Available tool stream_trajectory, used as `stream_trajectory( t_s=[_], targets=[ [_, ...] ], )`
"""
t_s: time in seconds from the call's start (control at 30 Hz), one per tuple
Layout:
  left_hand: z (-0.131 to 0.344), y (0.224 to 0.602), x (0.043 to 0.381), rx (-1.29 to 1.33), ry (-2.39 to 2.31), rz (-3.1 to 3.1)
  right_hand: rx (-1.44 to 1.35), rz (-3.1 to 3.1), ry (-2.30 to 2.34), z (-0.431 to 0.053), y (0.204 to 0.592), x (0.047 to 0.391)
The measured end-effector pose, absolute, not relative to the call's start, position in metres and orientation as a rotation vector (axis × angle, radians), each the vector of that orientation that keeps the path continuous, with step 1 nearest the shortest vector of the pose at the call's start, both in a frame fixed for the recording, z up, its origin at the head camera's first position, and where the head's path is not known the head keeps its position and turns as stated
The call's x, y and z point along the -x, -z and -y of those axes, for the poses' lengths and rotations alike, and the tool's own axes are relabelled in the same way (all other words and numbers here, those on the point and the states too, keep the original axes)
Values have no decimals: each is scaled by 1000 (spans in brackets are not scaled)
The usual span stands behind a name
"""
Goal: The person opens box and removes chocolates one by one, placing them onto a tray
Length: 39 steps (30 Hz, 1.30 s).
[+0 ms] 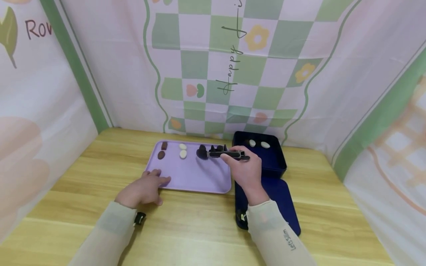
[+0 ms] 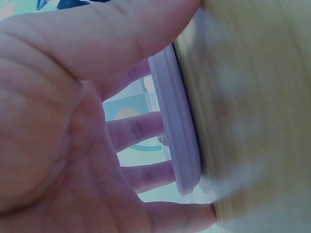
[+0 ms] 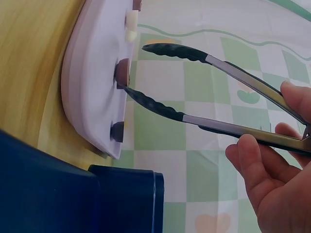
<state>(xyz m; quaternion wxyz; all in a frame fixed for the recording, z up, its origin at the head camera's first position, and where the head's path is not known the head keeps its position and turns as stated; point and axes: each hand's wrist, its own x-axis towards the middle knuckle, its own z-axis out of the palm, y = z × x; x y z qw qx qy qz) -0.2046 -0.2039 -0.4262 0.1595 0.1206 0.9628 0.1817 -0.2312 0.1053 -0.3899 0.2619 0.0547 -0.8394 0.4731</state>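
My right hand (image 1: 247,170) holds black-tipped metal tongs (image 3: 218,127) over the right part of a lilac tray (image 1: 199,179). The tongs' arms are spread, with nothing between them; the lower tip overlaps a brown piece (image 3: 125,73) in the right wrist view. Touch is unclear. My left hand (image 1: 144,188) rests at the tray's near left corner, fingers extended over its rim (image 2: 175,111). Two brown pieces, one squarish (image 1: 164,146) and one oval (image 1: 161,154), lie at the tray's left. Beside them are two white oval pieces (image 1: 183,154). Tongs partly hide the dark pieces (image 1: 219,147).
A dark blue box (image 1: 274,159) stands right of the tray, with white oval pieces (image 1: 265,145) and a dark piece inside. In front of it a flat dark blue lid (image 1: 276,199) lies partly under my right forearm. A patterned curtain (image 1: 196,66) hangs behind the wooden table (image 1: 186,229).
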Motion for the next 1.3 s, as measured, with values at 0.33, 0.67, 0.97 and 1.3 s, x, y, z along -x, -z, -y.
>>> stream_trajectory(
  t_s=[0.33, 0.67, 0.97, 1.3],
  targets=[
    [204, 428, 205, -342, -526, -2751, -44, 2151, -1329, -129, 366, 228],
    [204, 428, 205, -355, -531, -2749, 310, 2016, -1391, -187, 348, 235],
    [204, 426, 206, -357, -536, -2738, 536, 2197, -1279, -223, 364, 252],
    [205, 427, 206, -346, -545, -2739, 498, 2247, -1202, -246, 380, 265]
  ],
)
